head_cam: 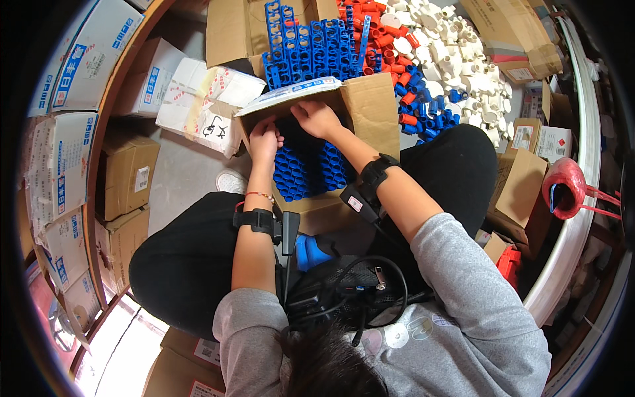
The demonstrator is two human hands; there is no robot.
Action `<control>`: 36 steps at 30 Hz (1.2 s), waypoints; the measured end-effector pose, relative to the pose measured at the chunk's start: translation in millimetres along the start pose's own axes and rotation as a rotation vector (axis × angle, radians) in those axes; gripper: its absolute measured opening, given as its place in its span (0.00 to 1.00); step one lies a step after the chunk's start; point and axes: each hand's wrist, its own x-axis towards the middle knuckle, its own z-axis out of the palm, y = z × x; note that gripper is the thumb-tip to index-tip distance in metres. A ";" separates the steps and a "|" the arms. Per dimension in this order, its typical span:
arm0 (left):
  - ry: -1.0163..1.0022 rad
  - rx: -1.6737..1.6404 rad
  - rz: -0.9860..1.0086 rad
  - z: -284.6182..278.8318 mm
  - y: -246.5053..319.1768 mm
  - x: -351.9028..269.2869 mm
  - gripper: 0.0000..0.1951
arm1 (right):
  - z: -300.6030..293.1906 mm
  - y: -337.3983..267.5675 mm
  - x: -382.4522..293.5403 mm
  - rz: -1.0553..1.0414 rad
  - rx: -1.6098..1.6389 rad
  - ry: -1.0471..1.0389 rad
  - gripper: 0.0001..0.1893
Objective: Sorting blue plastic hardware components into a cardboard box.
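Between my knees stands an open cardboard box (373, 106) holding rows of blue ring-shaped plastic fittings (290, 173). My left hand (265, 141) is at the box's left inner wall, its fingers curled. Near the raised far flap (292, 93), my right hand (317, 119) reaches over the dark interior, with its fingertips bent down by the flap. What either hand grips, if anything, is hidden by shadow and by the hands themselves. Part of the box's contents lies in deep shadow below my hands.
Beyond the box stand stacked blue plastic pipe clips (310, 49). Loose red fittings (382, 37), blue fittings (436, 111) and white fittings (461, 59) lie heaped to their right. A taped white carton (203, 106) sits at left. A pink twine roll (564, 188) hangs at right.
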 end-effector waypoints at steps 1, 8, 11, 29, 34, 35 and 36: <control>-0.001 -0.003 0.000 -0.5 0.0 -0.4 0.11 | -0.4 -0.3 -0.4 -0.001 -0.004 0.017 0.15; -0.013 -0.030 -0.038 -0.1 5.9 -5.6 0.11 | -13.1 -0.2 -6.5 0.012 0.020 0.041 0.15; -0.040 0.001 -0.069 6.5 10.2 -10.4 0.11 | -23.6 2.8 -11.8 -0.028 0.008 0.034 0.15; -0.466 0.249 0.012 78.4 24.1 -74.4 0.14 | -93.5 53.3 -125.3 -0.110 0.018 0.226 0.07; -0.532 0.306 0.018 105.6 27.2 -85.1 0.13 | -99.6 91.8 -143.6 0.115 -0.069 0.120 0.08; -0.569 0.304 0.008 111.4 29.3 -85.5 0.14 | -101.9 98.2 -144.0 0.169 -0.134 0.071 0.08; -0.595 0.315 0.001 118.5 32.4 -86.8 0.14 | -104.0 104.8 -142.7 0.231 -0.137 0.018 0.09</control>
